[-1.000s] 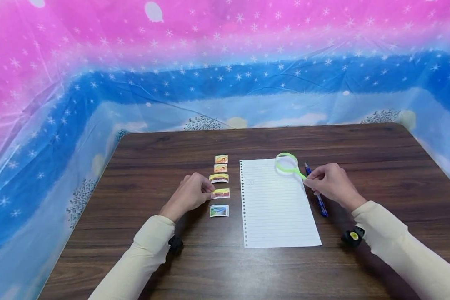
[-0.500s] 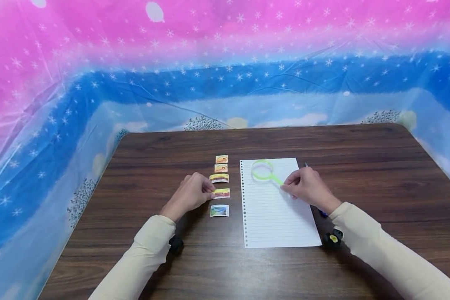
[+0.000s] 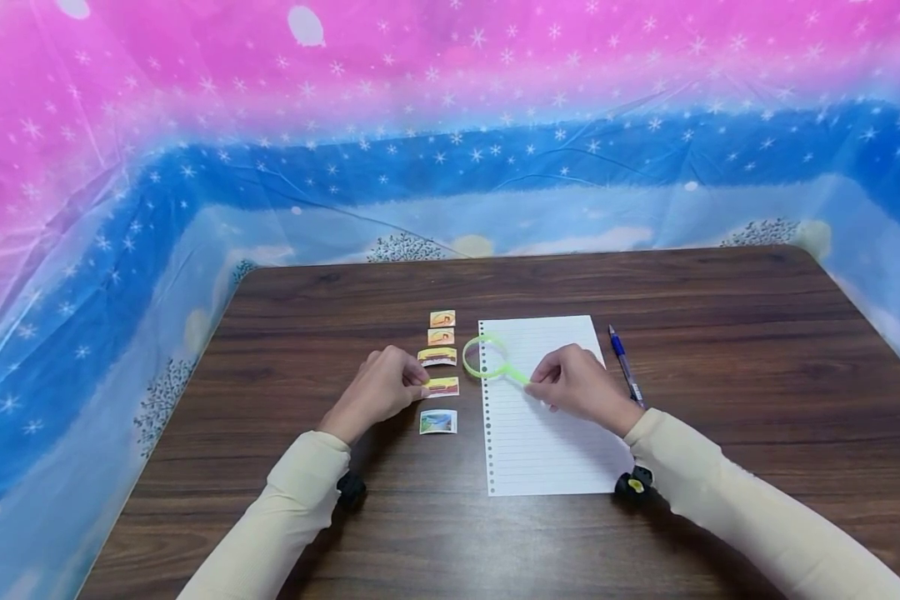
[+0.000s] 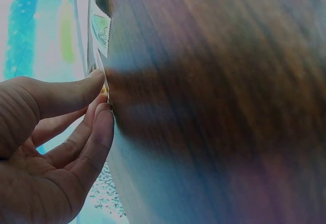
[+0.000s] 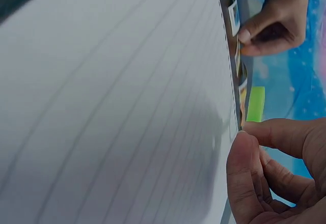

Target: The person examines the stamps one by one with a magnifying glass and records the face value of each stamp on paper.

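Observation:
My right hand pinches the handle end of a green magnifying glass above a lined sheet of paper. The lens ring reaches past the sheet's punched left edge, close to the stamps. My left hand pinches the left edge of a yellow and red stamp between thumb and fingers. Above that stamp in the column lie another yellow and red stamp and two small orange ones, the topmost stamp being farthest away. Below it is a blue and green landscape stamp; the left wrist view shows a stamp's toothed edge.
A blue pen lies right of the paper, its lower end hidden behind my right wrist. Everything rests on a dark wooden table. A pink and blue patterned cloth hangs behind and beside it.
My right hand has carried the magnifying glass leftward across the paper, from its upper right corner to the left edge beside the stamps. The pen is uncovered again. My left hand has stayed put.

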`<state>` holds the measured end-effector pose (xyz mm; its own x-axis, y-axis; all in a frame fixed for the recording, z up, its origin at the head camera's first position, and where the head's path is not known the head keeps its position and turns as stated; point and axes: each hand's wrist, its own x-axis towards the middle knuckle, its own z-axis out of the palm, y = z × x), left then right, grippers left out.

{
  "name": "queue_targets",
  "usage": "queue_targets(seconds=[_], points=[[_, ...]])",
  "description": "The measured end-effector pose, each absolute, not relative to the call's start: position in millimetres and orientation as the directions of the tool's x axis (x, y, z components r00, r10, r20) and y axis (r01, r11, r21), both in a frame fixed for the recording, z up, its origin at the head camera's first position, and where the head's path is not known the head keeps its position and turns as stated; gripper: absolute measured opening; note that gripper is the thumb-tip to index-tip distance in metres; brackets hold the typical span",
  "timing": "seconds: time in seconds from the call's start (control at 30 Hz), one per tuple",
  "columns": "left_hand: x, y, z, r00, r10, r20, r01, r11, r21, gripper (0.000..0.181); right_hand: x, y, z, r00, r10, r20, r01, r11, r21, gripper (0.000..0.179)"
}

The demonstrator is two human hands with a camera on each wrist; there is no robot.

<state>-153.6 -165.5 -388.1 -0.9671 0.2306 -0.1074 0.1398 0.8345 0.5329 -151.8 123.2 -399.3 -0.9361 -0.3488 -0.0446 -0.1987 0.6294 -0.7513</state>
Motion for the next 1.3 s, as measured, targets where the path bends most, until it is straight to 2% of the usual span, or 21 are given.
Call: queue_targets(seconds=[0.53, 1.3], points=[[-153.5, -165.7, -388.0, -0.966, 0.23, -0.118, 0.134, 0.835, 0.533, 0.005, -143.8, 99.4, -400.1, -0.907, -0.413, -0.085, -0.198, 0.594, -0.779, 0.008], [-154.0, -165.3, -389.3, -0.966, 0.235, -0.107, 0.14, 0.825, 0.547, 0.008, -140.0, 86.1, -400.4, -0.906, -0.408, -0.111, -0.179, 0.609, -0.773, 0.009]])
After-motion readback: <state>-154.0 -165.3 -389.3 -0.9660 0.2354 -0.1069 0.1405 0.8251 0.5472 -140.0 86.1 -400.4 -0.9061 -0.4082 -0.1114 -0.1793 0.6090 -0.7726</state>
